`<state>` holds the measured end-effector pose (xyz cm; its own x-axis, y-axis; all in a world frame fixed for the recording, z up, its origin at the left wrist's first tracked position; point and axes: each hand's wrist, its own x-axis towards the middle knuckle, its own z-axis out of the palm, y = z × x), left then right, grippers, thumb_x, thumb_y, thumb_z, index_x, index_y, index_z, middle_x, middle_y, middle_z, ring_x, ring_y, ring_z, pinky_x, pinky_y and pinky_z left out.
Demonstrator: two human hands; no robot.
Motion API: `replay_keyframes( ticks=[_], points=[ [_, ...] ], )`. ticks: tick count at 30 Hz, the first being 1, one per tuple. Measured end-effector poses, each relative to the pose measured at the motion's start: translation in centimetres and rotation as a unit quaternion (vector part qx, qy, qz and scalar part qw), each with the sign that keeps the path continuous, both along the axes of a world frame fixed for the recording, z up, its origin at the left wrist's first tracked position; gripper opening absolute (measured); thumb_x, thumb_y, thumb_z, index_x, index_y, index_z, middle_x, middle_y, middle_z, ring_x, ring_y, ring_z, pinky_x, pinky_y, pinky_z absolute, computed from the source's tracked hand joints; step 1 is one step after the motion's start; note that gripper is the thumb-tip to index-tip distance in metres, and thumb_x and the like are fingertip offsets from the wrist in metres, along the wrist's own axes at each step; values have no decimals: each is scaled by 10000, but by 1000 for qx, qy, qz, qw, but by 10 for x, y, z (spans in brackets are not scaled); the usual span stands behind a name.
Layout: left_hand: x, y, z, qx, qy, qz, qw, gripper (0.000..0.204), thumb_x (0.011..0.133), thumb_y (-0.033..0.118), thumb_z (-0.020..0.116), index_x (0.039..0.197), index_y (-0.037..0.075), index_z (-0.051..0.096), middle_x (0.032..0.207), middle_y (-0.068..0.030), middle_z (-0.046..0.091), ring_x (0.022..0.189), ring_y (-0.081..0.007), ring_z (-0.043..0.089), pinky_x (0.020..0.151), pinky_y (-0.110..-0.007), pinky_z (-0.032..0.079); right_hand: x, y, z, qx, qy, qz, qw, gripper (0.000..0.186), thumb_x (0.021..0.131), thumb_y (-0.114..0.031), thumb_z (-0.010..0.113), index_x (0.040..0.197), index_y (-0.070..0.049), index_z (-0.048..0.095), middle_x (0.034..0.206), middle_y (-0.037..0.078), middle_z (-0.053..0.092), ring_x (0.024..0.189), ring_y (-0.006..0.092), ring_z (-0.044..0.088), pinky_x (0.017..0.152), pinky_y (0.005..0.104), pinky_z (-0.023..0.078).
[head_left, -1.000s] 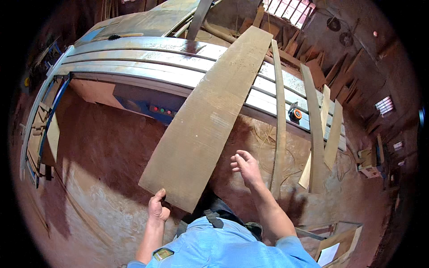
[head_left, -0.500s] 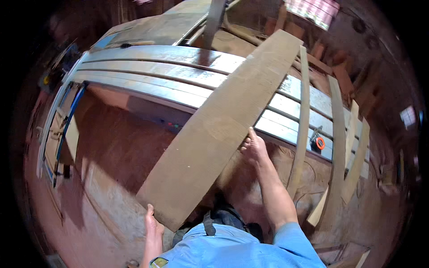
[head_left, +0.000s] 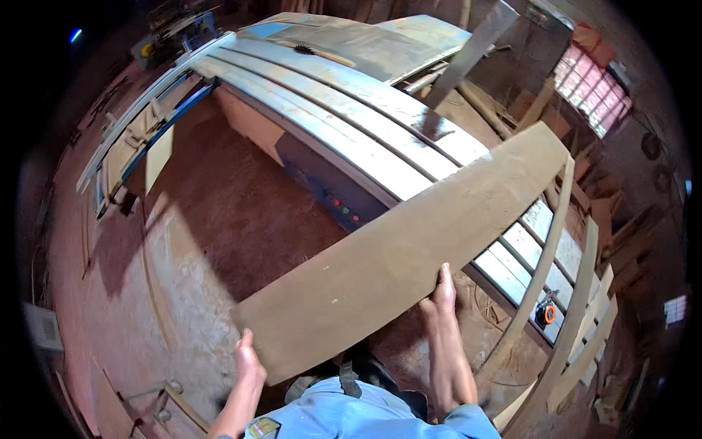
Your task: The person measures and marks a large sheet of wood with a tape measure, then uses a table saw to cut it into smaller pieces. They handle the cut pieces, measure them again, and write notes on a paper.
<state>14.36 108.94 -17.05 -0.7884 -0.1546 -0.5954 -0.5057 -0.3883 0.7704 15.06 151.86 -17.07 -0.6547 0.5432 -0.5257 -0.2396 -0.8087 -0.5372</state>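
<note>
A long, wide wooden board slants across the view from near my waist up to the far right. My left hand grips its near end at the left corner, thumb on the top face and fingers hidden beneath. Along the near long edge, about midway, my right hand holds the board with its thumb up against the face and the other fingers mostly underneath. The far part of the board passes over the metal table of a saw machine; whether it touches the table I cannot tell.
Several narrow wooden strips lie across the table's right end, beside a black and orange tape measure. A grey upright arm rises behind the table. A blue-edged side frame juts out at the left. Dusty floor lies between.
The board has swung clockwise, its far end moving right and lower, with both hands still on it. My view has turned, so the saw table now runs more steeply down to the right.
</note>
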Motion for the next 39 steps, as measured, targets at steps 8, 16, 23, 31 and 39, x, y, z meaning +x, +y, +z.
replay_keyframes(
  ticks=[8,16,23,31,39],
  points=[
    [15,-94,-1,-21,-74,17,997,617,902,466,465,1327,20,452,1320,-144,506,1178,-319,491,1007,-459,376,3,-105,-1,-83,-40,55,994,409,910,-321,603,1134,14,533,1129,128,587,1023,272,571,886,458,482],
    [32,-183,-30,-251,-15,91,964,694,846,455,545,1378,32,405,1362,-119,455,1169,-257,477,989,-410,390,-9,-185,14,-135,-38,192,971,458,930,-313,552,1278,-30,463,1250,153,538,1149,305,523,968,502,427],
    [53,-297,-15,-83,-102,150,980,666,890,378,568,1435,76,334,1390,-149,416,1236,-297,388,1047,-457,314,-18,-276,14,-186,-34,347,918,484,896,-252,612,1287,-13,456,1216,99,551,1104,253,544,937,420,467],
    [45,-299,5,-183,-67,235,952,684,872,419,549,1407,53,332,1378,-126,429,1185,-283,438,1002,-422,362,-71,-329,20,-132,-87,400,903,488,915,-288,584,1324,-62,441,1276,101,532,1171,268,510,962,516,438],
    [-1,-245,10,-111,-111,263,952,642,868,497,476,1330,51,466,1345,-122,491,1190,-302,474,1002,-443,369,-179,-312,19,-35,-76,358,930,502,955,-372,474,1344,-56,436,1304,142,527,1177,289,517,979,466,427]
  ],
)
